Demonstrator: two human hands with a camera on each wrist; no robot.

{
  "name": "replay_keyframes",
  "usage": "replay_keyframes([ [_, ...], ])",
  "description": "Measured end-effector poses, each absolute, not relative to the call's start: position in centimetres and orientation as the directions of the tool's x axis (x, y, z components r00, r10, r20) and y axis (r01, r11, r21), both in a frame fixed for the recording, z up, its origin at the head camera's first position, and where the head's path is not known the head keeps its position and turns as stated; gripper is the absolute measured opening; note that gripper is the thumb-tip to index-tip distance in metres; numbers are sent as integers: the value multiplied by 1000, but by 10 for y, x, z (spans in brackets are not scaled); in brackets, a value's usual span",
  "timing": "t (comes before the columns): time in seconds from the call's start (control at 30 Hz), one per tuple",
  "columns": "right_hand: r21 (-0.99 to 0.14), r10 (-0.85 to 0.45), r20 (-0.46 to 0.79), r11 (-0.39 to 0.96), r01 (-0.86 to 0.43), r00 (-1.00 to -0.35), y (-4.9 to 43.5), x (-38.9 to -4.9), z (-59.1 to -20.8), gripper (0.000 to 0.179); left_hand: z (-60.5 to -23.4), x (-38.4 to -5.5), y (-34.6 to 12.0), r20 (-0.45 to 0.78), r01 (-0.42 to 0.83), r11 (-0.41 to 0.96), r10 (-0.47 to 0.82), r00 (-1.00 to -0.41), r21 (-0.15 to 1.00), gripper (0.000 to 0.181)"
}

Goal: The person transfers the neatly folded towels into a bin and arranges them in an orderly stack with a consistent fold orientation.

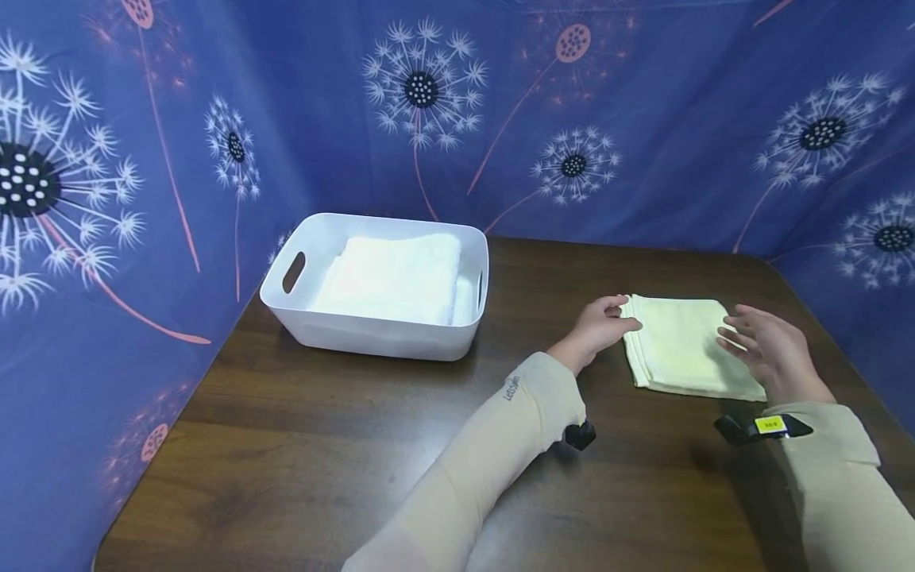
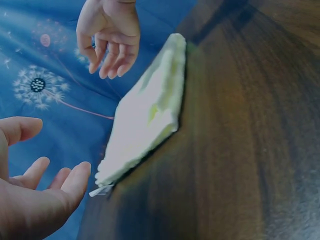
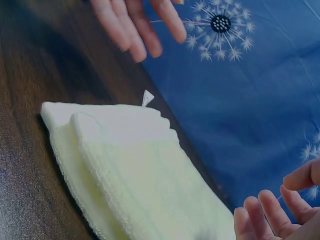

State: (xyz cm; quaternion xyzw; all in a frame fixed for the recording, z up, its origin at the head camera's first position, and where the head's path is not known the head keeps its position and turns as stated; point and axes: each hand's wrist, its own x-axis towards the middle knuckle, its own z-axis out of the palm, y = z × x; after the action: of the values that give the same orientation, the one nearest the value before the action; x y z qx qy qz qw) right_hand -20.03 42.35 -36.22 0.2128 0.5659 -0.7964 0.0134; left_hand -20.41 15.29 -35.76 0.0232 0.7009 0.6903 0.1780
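Observation:
A pale yellow towel (image 1: 682, 342), folded into a flat square, lies on the brown table at the right. In the right wrist view the folded towel (image 3: 145, 165) shows stacked layers and a small white tag (image 3: 147, 98) at one edge. My left hand (image 1: 599, 324) hovers by the towel's left edge, thumb and fingers apart. Over its right side is my right hand (image 1: 770, 349), fingers loosely bent. Both hands hold nothing; the left wrist view shows a gap between the left fingers (image 2: 75, 182) and the towel (image 2: 142, 110).
A white plastic basket (image 1: 372, 332) with handle holes stands at the back left of the table (image 1: 286, 461). Inside it lies a folded white towel (image 1: 400, 274). A blue cloth (image 1: 500, 95) with dandelion print hangs behind and along the sides.

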Motion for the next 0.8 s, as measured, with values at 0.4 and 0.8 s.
replay_keyframes([
  [0.4,-938,355,-346,-133,319,-869,438,-193,-365,38,-369,-199,171,-256,-228,121,332,-908,966,60],
  [0.8,-893,440,-394,23,449,-807,432,-180,-359,55,-378,-199,170,-317,-291,128,316,-894,948,67],
])
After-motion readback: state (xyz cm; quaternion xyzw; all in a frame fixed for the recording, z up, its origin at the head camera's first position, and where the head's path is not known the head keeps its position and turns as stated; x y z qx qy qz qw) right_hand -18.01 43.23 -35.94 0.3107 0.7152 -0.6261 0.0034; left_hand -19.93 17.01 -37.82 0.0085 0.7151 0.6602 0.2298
